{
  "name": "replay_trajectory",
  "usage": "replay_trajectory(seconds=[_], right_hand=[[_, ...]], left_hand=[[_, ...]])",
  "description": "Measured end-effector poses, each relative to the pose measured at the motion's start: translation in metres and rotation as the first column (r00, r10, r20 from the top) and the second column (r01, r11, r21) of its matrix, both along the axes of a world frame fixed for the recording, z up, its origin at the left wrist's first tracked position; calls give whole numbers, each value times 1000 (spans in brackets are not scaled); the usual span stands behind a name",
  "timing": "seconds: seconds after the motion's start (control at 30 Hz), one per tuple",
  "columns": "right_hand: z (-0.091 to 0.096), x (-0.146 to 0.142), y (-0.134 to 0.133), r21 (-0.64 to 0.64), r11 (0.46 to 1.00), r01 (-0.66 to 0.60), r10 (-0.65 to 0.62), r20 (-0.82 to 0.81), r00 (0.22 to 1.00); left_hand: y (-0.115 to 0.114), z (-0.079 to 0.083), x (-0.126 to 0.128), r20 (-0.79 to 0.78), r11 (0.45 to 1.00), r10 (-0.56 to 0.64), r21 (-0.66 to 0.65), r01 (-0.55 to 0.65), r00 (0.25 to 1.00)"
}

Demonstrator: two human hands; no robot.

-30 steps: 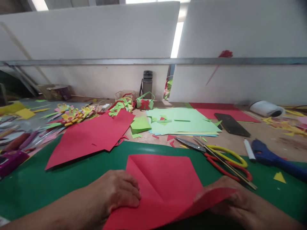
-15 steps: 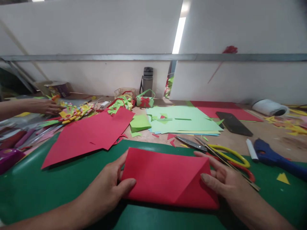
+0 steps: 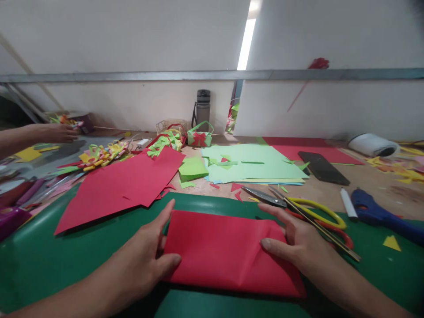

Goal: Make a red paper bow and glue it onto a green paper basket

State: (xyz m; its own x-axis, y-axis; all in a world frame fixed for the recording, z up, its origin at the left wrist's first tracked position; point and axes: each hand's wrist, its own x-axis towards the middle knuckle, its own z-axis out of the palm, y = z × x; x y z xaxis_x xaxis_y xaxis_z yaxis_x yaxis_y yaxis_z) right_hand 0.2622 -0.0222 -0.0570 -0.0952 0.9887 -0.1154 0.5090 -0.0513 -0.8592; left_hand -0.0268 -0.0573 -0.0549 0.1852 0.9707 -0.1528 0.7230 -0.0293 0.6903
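Note:
A folded sheet of red paper (image 3: 212,251) is held low over the green mat (image 3: 33,265), a diagonal crease showing near its right end. My left hand (image 3: 149,251) grips the left edge, thumb on the front face and fingers behind. At the right end my right hand (image 3: 291,238) pinches the paper, its thumb pressing the front and its index finger stretched along the top; the remaining fingers are partly hidden behind. Just beyond my right hand lie scissors with yellow handles (image 3: 321,212) and another tool with red-orange handles.
Red paper (image 3: 122,181) lies on the left, pale green sheets (image 3: 251,163) at the back. Right of them sit a phone (image 3: 323,168), a white marker (image 3: 349,204) and a blue glue gun (image 3: 380,216). A co-worker's hand (image 3: 59,132) reaches in from the left, near paper flowers (image 3: 106,154).
My right thumb has slid left on the paper, and its upper right corner now bends. The paper has shifted slightly down. The co-worker's hand has moved up, away from the paper flowers.

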Motion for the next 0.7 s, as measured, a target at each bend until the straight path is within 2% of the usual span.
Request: replay_trajectory(seconds=[0.03, 0.07, 0.1, 0.13, 0.17, 0.2, 0.27, 0.33, 0.37, 0.43, 0.5, 0.6, 0.7], right_hand=[[2, -1, -1, -17, 1000, 7, -7, 2, 1000], [3, -3, -2, -61, 998, 12, -13, -18, 1000], [4, -4, -3, -107, 994, 13, -18, -44, 999], [4, -6, -5, -129, 991, 15, -23, -59, 998], [4, -7, -6, -142, 990, 13, -23, -69, 997], [3, -7, -6, -146, 989, 8, -18, -68, 998], [-1, -8, -7, -120, 993, 0, -3, -22, 1000], [-4, -8, -7, -53, 999, -10, 13, 61, 998], [-6, -7, -6, -22, 1000, -18, 20, 102, 995], [-8, -6, -6, 22, 999, -32, 28, 161, 987], [-9, -5, -6, 50, 998, -40, 29, 191, 981], [-13, -2, -6, 108, 993, -50, 26, 216, 976], [-18, 2, -4, 172, 984, -46, 9, 207, 978]], left_hand=[[0, 1, -5, -86, 991, 5, 137, 7, 996], [0, 3, -10, -172, 947, 29, 319, 28, 985], [-1, 6, -12, -253, 857, 83, 512, 60, 964], [-3, 8, -11, -322, 736, 135, 666, 122, 937], [-5, 9, -8, -384, 621, 161, 755, 209, 909], [-8, 8, -1, -440, 530, 165, 794, 297, 883], [-14, 2, 19, -510, 409, 74, 799, 440, 857], [-18, -9, 44, -581, 410, -13, 739, 535, 814], [-19, -15, 56, -629, 435, -63, 681, 589, 775], [-19, -24, 74, -707, 530, -194, 508, 680, 680], [-17, -29, 83, -705, 621, -306, 362, 695, 640], [-12, -31, 85, -623, 713, -408, 239, 659, 667], [-7, -32, 82, -538, 743, -469, 189, 643, 700]])
